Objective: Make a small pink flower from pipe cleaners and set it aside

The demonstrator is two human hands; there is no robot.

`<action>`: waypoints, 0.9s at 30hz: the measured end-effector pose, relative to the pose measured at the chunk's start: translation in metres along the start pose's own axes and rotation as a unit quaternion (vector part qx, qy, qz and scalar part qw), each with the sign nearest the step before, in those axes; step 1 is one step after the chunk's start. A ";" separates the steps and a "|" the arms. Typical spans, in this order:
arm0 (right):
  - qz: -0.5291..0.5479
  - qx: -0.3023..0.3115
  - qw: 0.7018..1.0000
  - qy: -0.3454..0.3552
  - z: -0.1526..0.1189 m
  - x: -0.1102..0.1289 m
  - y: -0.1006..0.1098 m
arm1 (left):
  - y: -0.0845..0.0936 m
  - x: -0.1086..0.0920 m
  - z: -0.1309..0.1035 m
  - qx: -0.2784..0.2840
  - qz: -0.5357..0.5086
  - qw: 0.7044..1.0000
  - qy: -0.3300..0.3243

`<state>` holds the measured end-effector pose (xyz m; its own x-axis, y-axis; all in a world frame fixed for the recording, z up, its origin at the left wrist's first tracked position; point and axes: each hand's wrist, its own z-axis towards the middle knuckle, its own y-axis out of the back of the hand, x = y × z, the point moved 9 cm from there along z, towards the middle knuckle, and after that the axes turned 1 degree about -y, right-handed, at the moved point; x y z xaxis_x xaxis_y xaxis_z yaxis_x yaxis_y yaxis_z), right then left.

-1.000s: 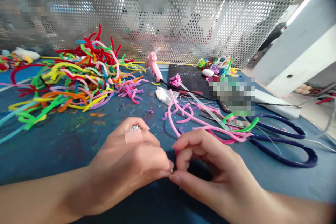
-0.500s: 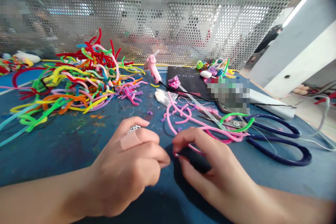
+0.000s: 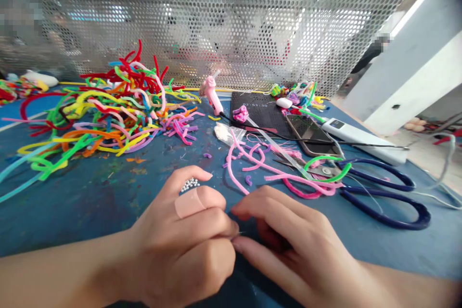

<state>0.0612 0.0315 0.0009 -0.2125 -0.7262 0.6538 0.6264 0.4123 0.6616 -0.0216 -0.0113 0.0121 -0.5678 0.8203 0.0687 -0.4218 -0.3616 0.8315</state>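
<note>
My left hand [image 3: 195, 240], with a bandage [image 3: 189, 203] round one finger, is closed in a pinch low in the middle of the view. Whatever its fingertips hold is hidden. My right hand [image 3: 288, 240] meets it from the right, thumb and forefinger curled against the left fingertips. A faint thin glint shows between the two hands, too small to name. Just behind the left forefinger lies a small cluster of silvery beads [image 3: 190, 184]. Pink pipe cleaners [image 3: 236, 173] lie on the blue table [image 3: 144, 202] beyond the right hand.
A heap of coloured pipe cleaners [image 3: 108, 106] spreads at the left. Farther back stand a pink glue gun [image 3: 212, 96] and a black pad [image 3: 260, 101]. On the right are scissors [image 3: 386, 202], a phone [image 3: 312, 134] and a white device [image 3: 364, 139]. Perforated metal [image 3: 231, 33] closes the back.
My right hand has moved down and left until its fingertips meet the left ones. My left hand has shifted slightly right and down. The tiny thing in my right pinch is no longer distinct.
</note>
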 end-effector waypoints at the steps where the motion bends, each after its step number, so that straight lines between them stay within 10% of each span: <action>1: 0.007 0.003 1.000 -0.001 0.001 -0.001 0.000 | -0.001 0.001 0.000 0.002 0.004 1.000 -0.003; 11: 0.005 -0.049 0.998 -0.036 0.007 -0.015 0.014 | 0.033 0.093 -0.018 -0.163 -0.068 0.942 0.285; 18: -0.003 -0.038 0.998 -0.051 0.009 -0.016 0.010 | 0.000 0.152 -0.039 0.122 -0.166 0.953 0.222; 27: -0.009 -0.029 0.998 -0.051 0.009 -0.016 0.008 | -0.011 0.156 -0.050 0.206 -0.195 0.935 0.211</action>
<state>0.0624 0.0516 -0.0014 -0.2986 -0.6722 0.6775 0.6633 0.3643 0.6537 -0.1410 0.0987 -0.0136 -0.6921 0.5754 -0.4357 -0.3964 0.2015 0.8957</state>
